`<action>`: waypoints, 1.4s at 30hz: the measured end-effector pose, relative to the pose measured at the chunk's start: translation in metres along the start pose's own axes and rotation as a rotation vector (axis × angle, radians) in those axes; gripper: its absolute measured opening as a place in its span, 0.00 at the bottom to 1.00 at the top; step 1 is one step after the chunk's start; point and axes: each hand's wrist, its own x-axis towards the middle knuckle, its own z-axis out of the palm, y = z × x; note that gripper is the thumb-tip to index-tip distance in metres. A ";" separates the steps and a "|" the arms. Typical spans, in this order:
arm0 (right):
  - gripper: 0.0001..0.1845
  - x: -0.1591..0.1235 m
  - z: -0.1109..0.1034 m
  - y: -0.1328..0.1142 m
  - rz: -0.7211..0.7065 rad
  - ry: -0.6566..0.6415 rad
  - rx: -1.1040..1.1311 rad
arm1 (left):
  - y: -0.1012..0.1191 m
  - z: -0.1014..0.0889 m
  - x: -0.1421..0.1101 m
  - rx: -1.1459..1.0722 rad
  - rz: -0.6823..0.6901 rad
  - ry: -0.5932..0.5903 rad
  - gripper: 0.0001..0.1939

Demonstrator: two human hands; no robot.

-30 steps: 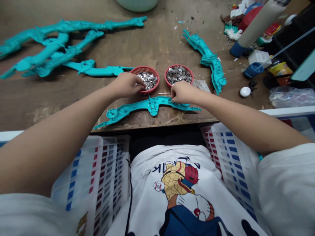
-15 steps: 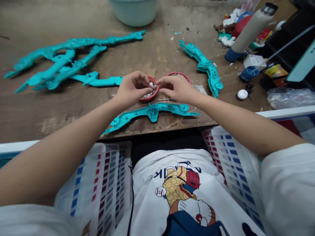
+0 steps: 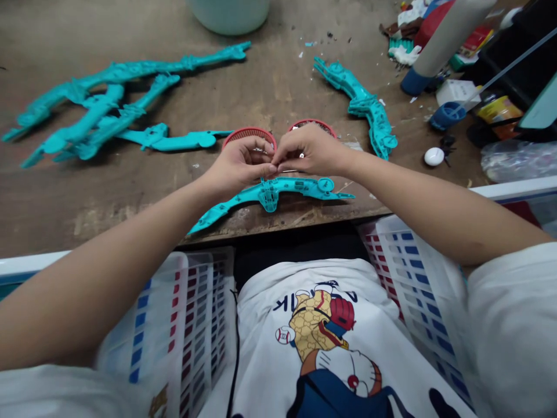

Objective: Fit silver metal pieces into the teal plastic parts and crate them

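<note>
My left hand (image 3: 244, 164) and my right hand (image 3: 310, 150) meet at their fingertips, each closed in a pinch. Whatever lies between the fingers is too small and covered to name. Just below them a turquoise plastic bow-shaped part (image 3: 296, 186) lies on the wooden table, its inner side with ribs and sockets facing up. Behind my left hand sits a red mesh basket (image 3: 249, 132), partly covered. A second red basket (image 3: 319, 123) holding small pieces is behind my right hand. A thin metal rod shows under my right fingers.
More turquoise parts (image 3: 126, 72) lie crossed at the left, and another turquoise part (image 3: 363, 107) is at the right. A pale tub (image 3: 230, 14) stands at the back. A bottle (image 3: 435, 58), a blue cup (image 3: 447, 115) and clutter fill the right side. Plastic crates (image 3: 183, 313) flank my lap.
My hands have come together at the fingertips and moved slightly towards me, away from the left red basket. The view has shifted a little. The turquoise parts lie as before.
</note>
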 end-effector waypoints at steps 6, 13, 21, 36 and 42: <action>0.12 -0.001 -0.013 0.031 0.100 -0.053 -0.027 | -0.009 0.018 -0.008 0.754 0.301 -0.336 0.18; 0.13 0.013 0.020 0.044 0.025 -0.296 -0.119 | -0.015 0.018 -0.012 0.971 0.370 -0.525 0.19; 0.15 0.018 0.031 0.042 -0.084 -0.356 -0.109 | -0.014 0.018 -0.010 0.970 0.376 -0.522 0.18; 0.21 0.009 0.043 0.038 0.039 -0.025 -0.529 | -0.010 0.024 -0.015 1.072 0.343 -0.397 0.16; 0.26 0.012 0.075 0.059 0.022 0.099 -0.542 | -0.006 0.023 -0.014 1.152 0.337 -0.429 0.17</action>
